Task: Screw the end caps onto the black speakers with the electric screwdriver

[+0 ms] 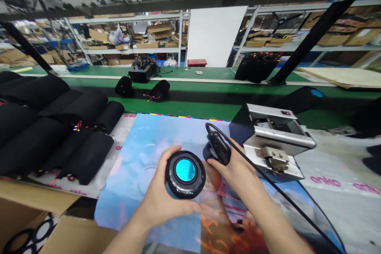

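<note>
My left hand is closed around a round black speaker-like part, its end tilted up toward me. A shiny blue disc fills the middle of that end, and the dark ring around it has a glossy streak on its near side. To the right, my right hand grips a black corded hand tool, whose exact kind I cannot make out. Its cable arches up and runs down past my right forearm. A rounded dark piece shows at the tool's left side. Tool and round part are apart.
A printed sheet covers the bench under my hands. Several black fabric-covered cylinders lie at left. A silver and black machine stands at right. Beyond is a green conveyor with black parts. An open carton sits at lower left.
</note>
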{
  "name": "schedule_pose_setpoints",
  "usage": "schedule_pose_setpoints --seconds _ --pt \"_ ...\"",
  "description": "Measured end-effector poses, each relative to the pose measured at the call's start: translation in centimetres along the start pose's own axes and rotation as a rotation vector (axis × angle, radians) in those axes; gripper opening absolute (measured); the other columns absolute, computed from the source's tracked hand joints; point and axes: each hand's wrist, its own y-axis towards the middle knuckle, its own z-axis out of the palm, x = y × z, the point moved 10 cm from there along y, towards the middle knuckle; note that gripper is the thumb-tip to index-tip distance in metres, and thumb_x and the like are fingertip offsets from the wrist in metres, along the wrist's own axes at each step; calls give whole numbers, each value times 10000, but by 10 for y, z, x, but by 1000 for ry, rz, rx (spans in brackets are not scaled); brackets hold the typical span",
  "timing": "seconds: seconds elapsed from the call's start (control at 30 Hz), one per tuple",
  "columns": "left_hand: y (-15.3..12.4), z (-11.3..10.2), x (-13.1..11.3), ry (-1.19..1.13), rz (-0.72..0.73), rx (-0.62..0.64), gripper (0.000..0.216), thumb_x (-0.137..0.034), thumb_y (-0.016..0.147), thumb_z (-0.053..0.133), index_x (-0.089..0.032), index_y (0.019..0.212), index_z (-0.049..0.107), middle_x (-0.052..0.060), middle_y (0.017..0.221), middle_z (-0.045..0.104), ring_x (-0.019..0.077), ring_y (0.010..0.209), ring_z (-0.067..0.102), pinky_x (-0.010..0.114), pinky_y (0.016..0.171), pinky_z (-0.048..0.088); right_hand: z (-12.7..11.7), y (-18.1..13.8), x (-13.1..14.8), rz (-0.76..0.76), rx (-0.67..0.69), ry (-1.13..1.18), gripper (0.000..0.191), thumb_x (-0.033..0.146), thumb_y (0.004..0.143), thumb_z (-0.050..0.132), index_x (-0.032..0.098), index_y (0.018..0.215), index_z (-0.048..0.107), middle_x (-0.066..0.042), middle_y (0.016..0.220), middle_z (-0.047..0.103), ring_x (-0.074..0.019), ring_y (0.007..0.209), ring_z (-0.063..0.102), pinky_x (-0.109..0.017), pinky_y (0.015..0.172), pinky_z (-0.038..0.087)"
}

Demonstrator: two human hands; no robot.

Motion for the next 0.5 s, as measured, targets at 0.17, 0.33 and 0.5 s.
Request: schedule_pose_setpoints --seconds 0.17,0.33,0.5 --pt "0 4 -3 32 21 189 1124 -210 685 995 -328 1686 498 111 1812 449 443 1697 383 582 1389 371 2 3 -7 -45 51 -21 656 336 950 830 164 1530 578 -160 1506 602 -338 1342 627 -568 1171 543" --pt "6 -3 -5 95 0 357 1127 -148 703 929 -309 1721 474 129 1775 505 435 1668 442 627 1394 335 4 3 -6 -27 49 43 604 212 932 829 180 1501 628 -137 1497 629 -327 1353 636 -569 1188 535" --pt "17 -5 -7 77 52 363 1067 -264 590 1081 -280 1561 639 163 1586 679 451 1511 627 560 1288 510 -11 0 -4 33 -40 173 650 290 841 819 169 1457 653 -155 1434 688 -367 1346 662 -565 1178 538"
